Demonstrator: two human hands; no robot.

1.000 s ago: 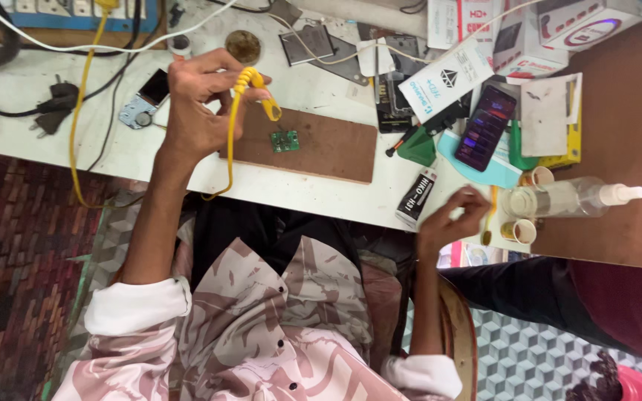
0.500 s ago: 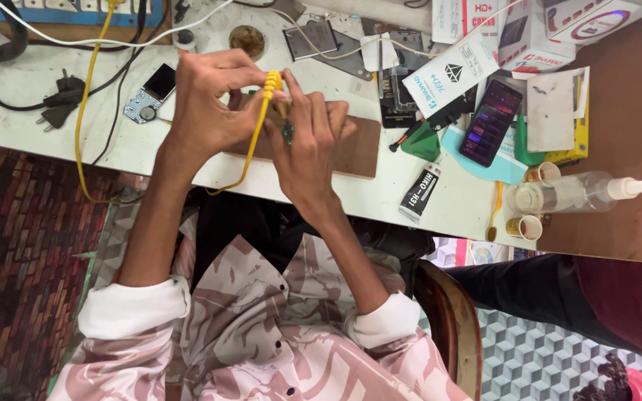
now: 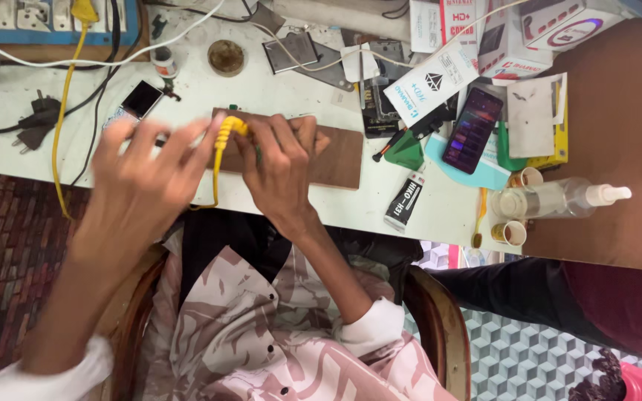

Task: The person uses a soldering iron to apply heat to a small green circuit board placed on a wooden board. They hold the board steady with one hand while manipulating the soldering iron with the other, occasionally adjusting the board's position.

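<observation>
Fingers [image 3: 187, 145] of left hand [image 3: 143, 186] spread, tips pinching yellow tool handle [image 3: 226, 130] at frame centre, above brown wooden board [image 3: 336, 160] on white bench [image 3: 410, 215]. Right hand [image 3: 280, 160] curled, fingers pressed together on board beside handle; anything under them hidden. Right of centre: clear pump bottle [image 3: 559, 199] lying flat, two small open tubs [image 3: 510, 232], contents unclear. Upper centre: round tin [image 3: 226, 57], brownish inside.

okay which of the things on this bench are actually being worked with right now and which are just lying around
In use:
- left hand and right hand
- yellow corded tool held between them
- brown wooden board beneath

Lying about:
- dark phone with lit screen
- clear spray bottle
- black glue tube
- small silver phone
- black plug
</observation>
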